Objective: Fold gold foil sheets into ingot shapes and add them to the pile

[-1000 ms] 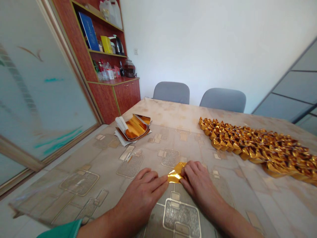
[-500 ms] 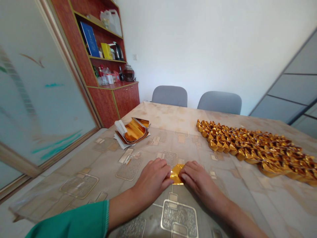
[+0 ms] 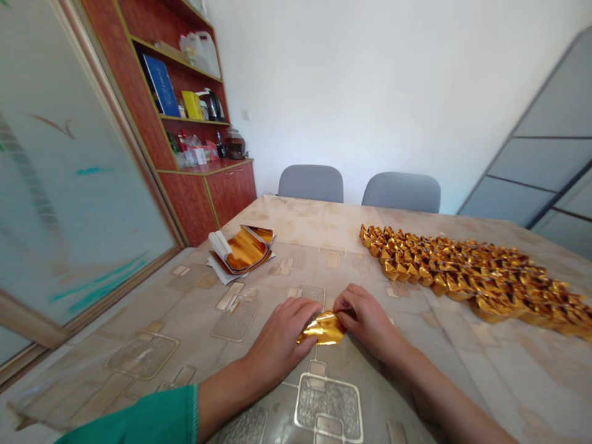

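Note:
A shiny sheet of gold foil paper (image 3: 326, 328), partly folded, lies low over the table between my two hands. My left hand (image 3: 289, 328) grips its left end, with the thumb on the near side and the fingers behind. At the upper right corner, the thumb and fingers of my right hand (image 3: 365, 317) pinch the paper. Fingers cover both ends of the sheet, so its full shape is hidden. Off to the right stand rows of folded gold paper ingots (image 3: 456, 271). A loose stack of gold foil sheets (image 3: 247, 248) with white backing lies at the far left.
A patterned cloth covers the table (image 3: 328, 404). Beyond its far edge are two grey chairs (image 3: 311, 183) (image 3: 401, 191) against a white wall. A red-brown cabinet (image 3: 231, 192) with bottles and a kettle stands at the back left, beside a frosted sliding door (image 3: 87, 185).
My right hand has lifted slightly and turned the paper's right end up. More of the gold surface now shows between my hands. The whole view has shifted a little.

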Available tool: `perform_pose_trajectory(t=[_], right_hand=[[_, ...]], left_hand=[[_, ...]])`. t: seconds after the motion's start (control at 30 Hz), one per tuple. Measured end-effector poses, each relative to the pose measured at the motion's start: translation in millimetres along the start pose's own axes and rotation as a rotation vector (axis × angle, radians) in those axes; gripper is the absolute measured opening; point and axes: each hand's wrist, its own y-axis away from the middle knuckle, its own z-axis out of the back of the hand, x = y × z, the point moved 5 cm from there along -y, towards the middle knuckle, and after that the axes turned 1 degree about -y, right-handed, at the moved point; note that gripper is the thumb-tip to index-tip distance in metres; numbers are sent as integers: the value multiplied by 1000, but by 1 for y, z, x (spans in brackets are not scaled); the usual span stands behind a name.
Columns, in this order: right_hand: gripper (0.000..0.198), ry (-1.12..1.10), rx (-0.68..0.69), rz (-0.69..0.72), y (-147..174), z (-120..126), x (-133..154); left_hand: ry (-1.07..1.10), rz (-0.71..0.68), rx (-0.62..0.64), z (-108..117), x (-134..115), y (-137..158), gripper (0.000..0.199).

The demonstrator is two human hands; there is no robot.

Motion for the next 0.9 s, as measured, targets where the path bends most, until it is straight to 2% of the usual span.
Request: perform_pose_trajectory(t=[0.07,0.23,0.3,0.37,0.47,0.53,0.63,0.73,0.9], right_hand=[[22,-4,-21,5,1,4,4],[19,-50,-45,50,8,14,22],[17,-44,-56,96,11,18,29],[15,-16,-78,167,13,24,37],[12,57,-92,294,19,32,49],[12,115,-61,364,27,35,56],[18,178,46,416,43,30,60],[19,237,170,419,57,19,56],[15,220,285,365,64,6,49]], left_hand=[[26,19,-24,1,1,0,44],[130,110,-36,3,4,-2,6],[156,100,-78,7,2,-3,6],[142,29,-153,13,-2,-2,9],[48,-175,-285,24,-14,2,15],[-48,-312,-317,25,-24,6,19],[-205,-437,-269,19,-34,12,24],[-329,-494,-165,7,-40,16,28],[-335,-516,24,-1,-42,22,24]])
